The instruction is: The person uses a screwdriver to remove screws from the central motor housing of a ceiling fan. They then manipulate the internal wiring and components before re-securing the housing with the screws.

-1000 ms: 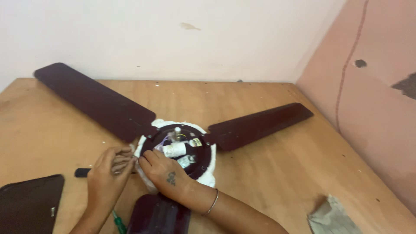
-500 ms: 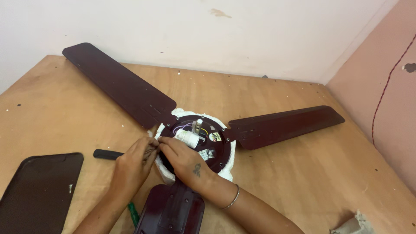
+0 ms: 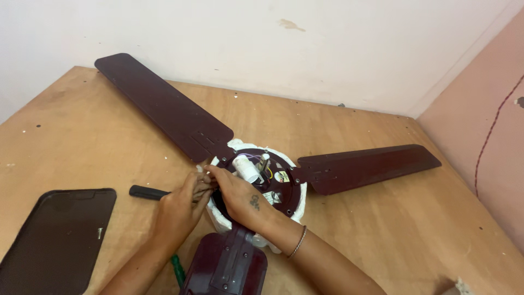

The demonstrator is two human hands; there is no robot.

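Two hands meet at the left edge of a dark maroon ceiling fan motor hub (image 3: 262, 180) that lies face-up near the middle of the wooden tabletop (image 3: 382, 229), seen from the head camera looking down. The left hand (image 3: 177, 210) has its fingers curled nearly closed around something small at the hub's rim; what it pinches is too hidden to name, perhaps a wire or a fastener. The right hand (image 3: 240, 196) lies across the hub with its fingers bent, tips pressed to the same spot beside the left, not wrapped around anything I can make out. To my eye, work this fine goes best with the hub kept still under the right palm and the pinch kept short and close to the rim, clear of the thin wires by the white cylindrical capacitor (image 3: 246, 166). Three maroon blades spread out from the hub, one (image 3: 164, 106) toward the far left corner. A black tool handle (image 3: 147, 192) lies just left of the hands, and a dark tray (image 3: 54, 235) sits nearer the edge.
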